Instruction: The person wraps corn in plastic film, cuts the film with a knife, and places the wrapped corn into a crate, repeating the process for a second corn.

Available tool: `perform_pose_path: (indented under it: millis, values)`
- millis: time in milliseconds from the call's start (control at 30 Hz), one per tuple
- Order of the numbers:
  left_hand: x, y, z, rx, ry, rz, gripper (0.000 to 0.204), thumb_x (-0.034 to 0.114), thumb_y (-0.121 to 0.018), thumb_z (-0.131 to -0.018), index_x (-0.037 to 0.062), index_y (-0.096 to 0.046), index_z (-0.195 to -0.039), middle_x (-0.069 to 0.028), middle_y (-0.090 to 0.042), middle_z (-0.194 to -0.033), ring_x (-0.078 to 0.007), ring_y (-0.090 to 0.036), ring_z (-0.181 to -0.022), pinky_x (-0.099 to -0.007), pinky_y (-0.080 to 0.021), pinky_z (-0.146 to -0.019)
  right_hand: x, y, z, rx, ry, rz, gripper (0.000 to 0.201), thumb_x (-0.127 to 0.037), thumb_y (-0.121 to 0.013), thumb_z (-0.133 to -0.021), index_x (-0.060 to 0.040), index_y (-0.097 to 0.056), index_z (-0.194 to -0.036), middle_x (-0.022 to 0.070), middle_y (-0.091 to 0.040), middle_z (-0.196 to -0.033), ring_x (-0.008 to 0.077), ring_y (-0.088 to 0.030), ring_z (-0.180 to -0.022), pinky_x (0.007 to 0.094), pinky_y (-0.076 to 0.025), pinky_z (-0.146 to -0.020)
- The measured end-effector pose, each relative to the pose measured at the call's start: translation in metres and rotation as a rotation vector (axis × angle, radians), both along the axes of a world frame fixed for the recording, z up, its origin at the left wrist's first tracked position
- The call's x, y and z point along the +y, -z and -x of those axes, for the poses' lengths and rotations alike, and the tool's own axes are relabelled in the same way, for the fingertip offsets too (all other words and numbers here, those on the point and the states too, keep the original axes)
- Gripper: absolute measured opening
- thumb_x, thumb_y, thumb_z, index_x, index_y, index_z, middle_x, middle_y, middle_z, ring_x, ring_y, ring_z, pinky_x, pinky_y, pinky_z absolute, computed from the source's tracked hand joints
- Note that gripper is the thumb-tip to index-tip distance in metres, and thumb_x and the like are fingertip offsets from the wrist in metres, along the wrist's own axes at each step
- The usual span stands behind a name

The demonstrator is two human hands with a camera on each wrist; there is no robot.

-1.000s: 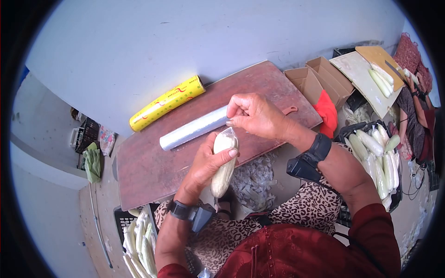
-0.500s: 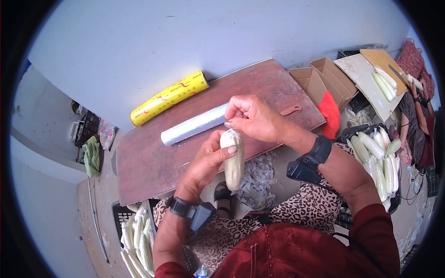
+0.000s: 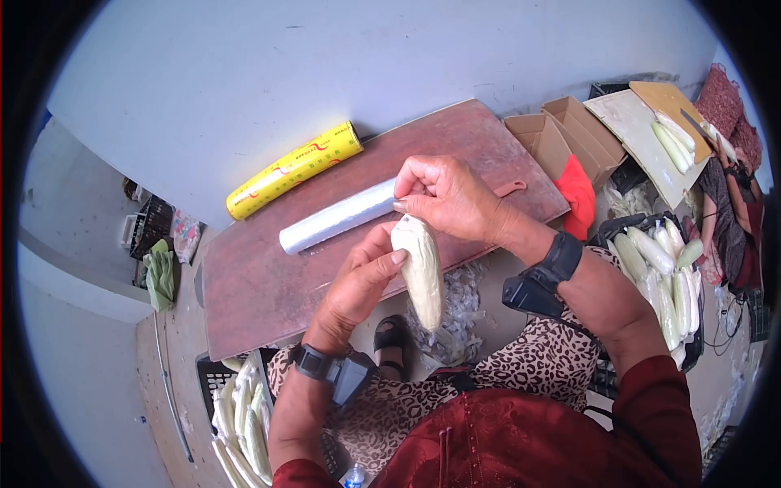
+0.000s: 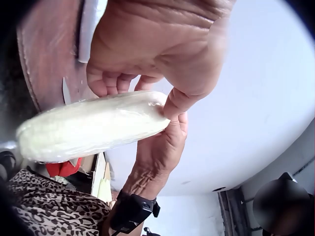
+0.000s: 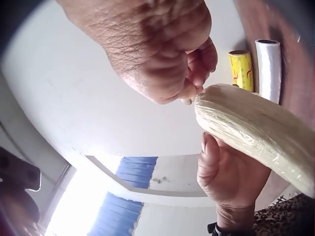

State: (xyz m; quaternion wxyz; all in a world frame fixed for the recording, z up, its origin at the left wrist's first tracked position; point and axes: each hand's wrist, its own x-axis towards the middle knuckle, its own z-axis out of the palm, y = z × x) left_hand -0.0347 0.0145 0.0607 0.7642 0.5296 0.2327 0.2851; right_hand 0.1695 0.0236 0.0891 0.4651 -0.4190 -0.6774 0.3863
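Observation:
A pale, long vegetable (image 3: 421,276) wrapped in clear film hangs tilted over the table's front edge. Its upper end is held by the left hand (image 3: 354,281), thumb on the near side and fingers behind. Just above that end, the right hand (image 3: 451,199) has thumb and fingertips pinched together at the film's gathered tip. In the left wrist view the left hand (image 4: 157,54) grips one end of the vegetable (image 4: 88,129), with the right hand (image 4: 160,150) beyond. The right wrist view shows the curled right hand (image 5: 157,59) at the vegetable's tip (image 5: 211,98); the film between its fingertips is barely visible.
On the red-brown table (image 3: 260,305) lie a clear film roll (image 3: 338,216), a yellow roll (image 3: 294,169) and a knife with a reddish handle (image 3: 511,189). Crates of pale vegetables (image 3: 244,419) (image 3: 663,272) stand on both sides. Cardboard boxes (image 3: 561,138) and another person are at right.
The vegetable has swung its lower end to the right and risen slightly, turning in the left hand. The right hand remains pinched at its top, slightly higher than before.

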Motion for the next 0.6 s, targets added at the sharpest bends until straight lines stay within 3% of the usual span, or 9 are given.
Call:
perform_pose_path:
  millis: [133, 233, 400, 500, 600]
  values:
    - [-0.005, -0.010, -0.006, 0.058, -0.062, -0.020, 0.052, 0.013, -0.072, -0.085, 0.0059, -0.047, -0.131, -0.0025, -0.057, -0.119, -0.0142, -0.053, -0.111, -0.0324, -0.041, -0.099, -0.004, -0.003, 0.004, -0.021, -0.011, -0.047, 0.004, -0.001, -0.063, -0.086, -0.0015, -0.059, -0.087, -0.0019, -0.058, -0.075, 0.0041, -0.054, -0.071, 0.0231, -0.047, -0.063]
    - [-0.005, -0.014, -0.006, 0.119, -0.052, 0.029, 0.047, 0.010, -0.074, -0.083, 0.0075, -0.049, -0.123, -0.0025, -0.058, -0.117, -0.0139, -0.054, -0.108, -0.0322, -0.043, -0.097, -0.007, -0.006, 0.004, -0.069, 0.000, -0.107, 0.005, -0.003, -0.064, -0.084, -0.0015, -0.060, -0.087, -0.0001, -0.059, -0.074, 0.0063, -0.056, -0.071, 0.0252, -0.048, -0.064]
    - [-0.002, -0.005, -0.010, 0.111, -0.161, -0.131, 0.037, 0.010, -0.076, -0.082, 0.0084, -0.050, -0.109, -0.0021, -0.058, -0.113, -0.0144, -0.055, -0.106, -0.0327, -0.044, -0.095, -0.010, -0.007, 0.005, -0.178, 0.003, -0.185, 0.008, -0.004, -0.065, -0.083, -0.0009, -0.059, -0.087, 0.0028, -0.059, -0.074, 0.0095, -0.058, -0.071, 0.0274, -0.049, -0.064]
    - [0.005, 0.001, -0.005, 0.092, -0.180, -0.172, 0.034, 0.014, -0.072, -0.086, 0.0077, -0.051, -0.111, -0.0032, -0.057, -0.115, -0.0145, -0.054, -0.108, -0.0334, -0.043, -0.095, -0.008, -0.003, 0.005, -0.163, 0.000, -0.164, 0.011, -0.009, -0.068, -0.081, -0.0008, -0.061, -0.086, 0.0110, -0.066, -0.077, 0.0193, -0.066, -0.073, 0.0332, -0.052, -0.066]
    - [0.005, -0.001, -0.003, 0.054, -0.198, -0.134, 0.039, 0.026, -0.065, -0.092, 0.0068, -0.049, -0.122, -0.0034, -0.058, -0.120, -0.0161, -0.054, -0.112, -0.0367, -0.040, -0.100, -0.007, -0.005, 0.004, -0.104, 0.000, -0.185, 0.008, -0.004, -0.065, -0.083, -0.0010, -0.059, -0.088, 0.0030, -0.059, -0.074, 0.0097, -0.058, -0.070, 0.0272, -0.048, -0.064]
